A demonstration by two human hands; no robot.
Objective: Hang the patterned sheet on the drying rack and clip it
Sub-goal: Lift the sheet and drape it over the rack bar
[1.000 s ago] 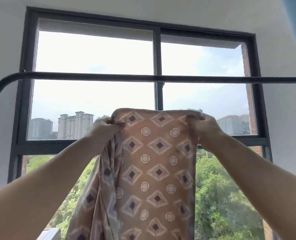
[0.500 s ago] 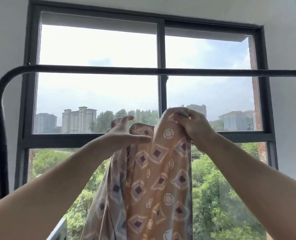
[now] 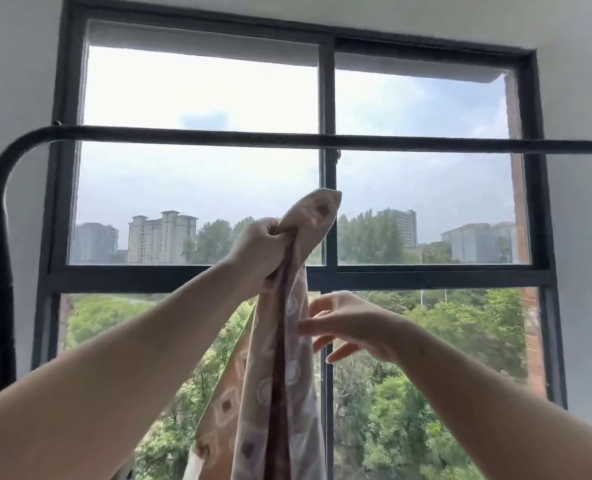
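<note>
Clutches the bunched patterned sheet [image 3: 280,393] in a tight left grip [image 3: 260,251], fans the empty right grip [image 3: 350,327] just below, drying rack [image 3: 218,133] above untouched: hanging, clipping ahead.

Head view. I see strong daylight entering through the window [image 3: 204,98]; its upper panes glare near white. The flanking walls [image 3: 14,81] read dim grey. The backlit patterned sheet [image 3: 280,375] shows dark folds. The right hand [image 3: 353,327] is motion-blurred at its fingers [image 3: 317,328]; the trees [image 3: 409,410] at lower right look soft.
</note>
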